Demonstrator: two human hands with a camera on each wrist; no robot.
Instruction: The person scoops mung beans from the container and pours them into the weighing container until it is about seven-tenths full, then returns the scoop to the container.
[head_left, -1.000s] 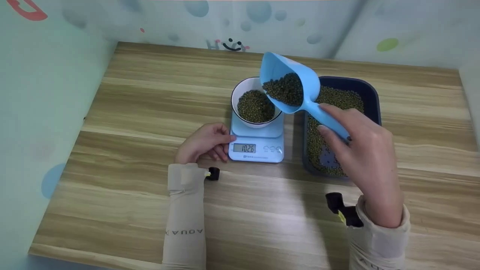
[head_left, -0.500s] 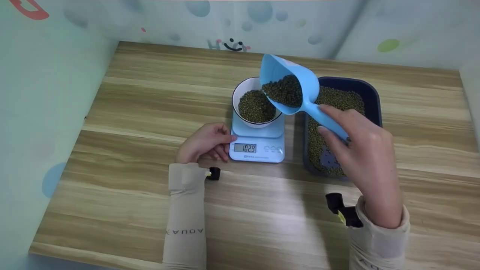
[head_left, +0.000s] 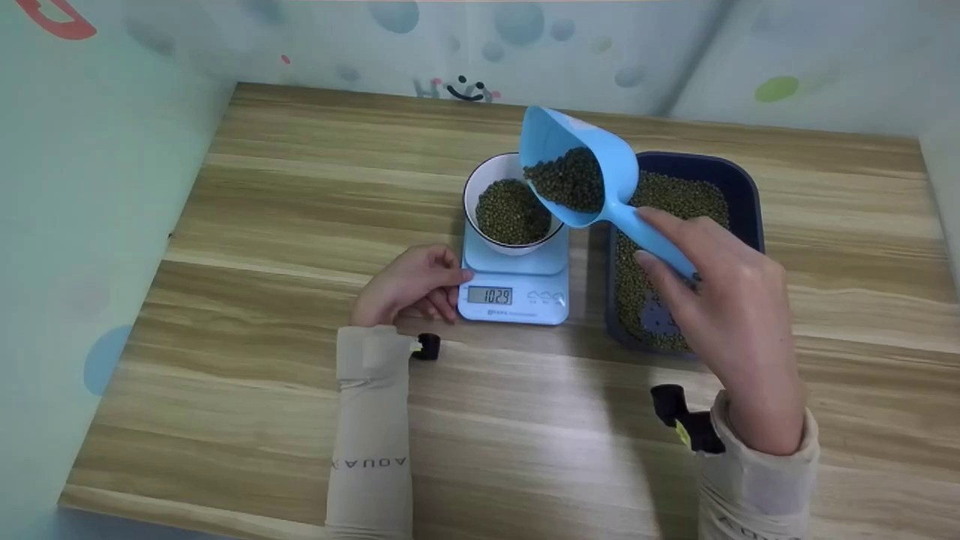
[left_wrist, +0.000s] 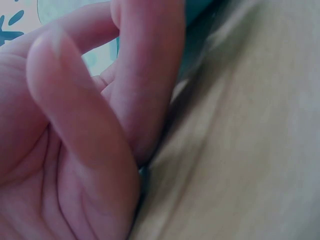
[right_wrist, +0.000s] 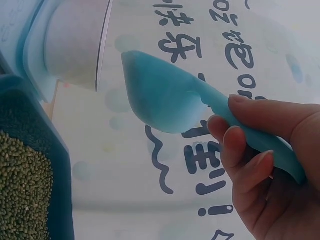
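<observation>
My right hand (head_left: 739, 300) grips the handle of a light blue scoop (head_left: 619, 165), seen from behind in the right wrist view. Dark green mung beans (head_left: 574, 180) lie heaped in the tilted scoop, whose lip overlaps the right rim of a white bowl (head_left: 474, 191). More mung beans (head_left: 512, 212) fill the bowl's bottom. The bowl stands on a light blue kitchen scale (head_left: 517, 309) reading 102.9. My left hand (head_left: 409, 285) rests on the table at the scale's left side, one fingertip on its edge and the other fingers loosely bent, as the left wrist view shows.
A dark blue tub (head_left: 742, 187) of mung beans stands right of the scale, partly hidden under my right hand. All of it is on a wood-grain table (head_left: 300, 225) against a printed wall (head_left: 570, 60). Black camera mounts (head_left: 427, 346) sit at both cuffs.
The scale's display has risen from 102.6 to 102.9, and held there over the last half second. Both hands and the scoop keep almost the same position.
</observation>
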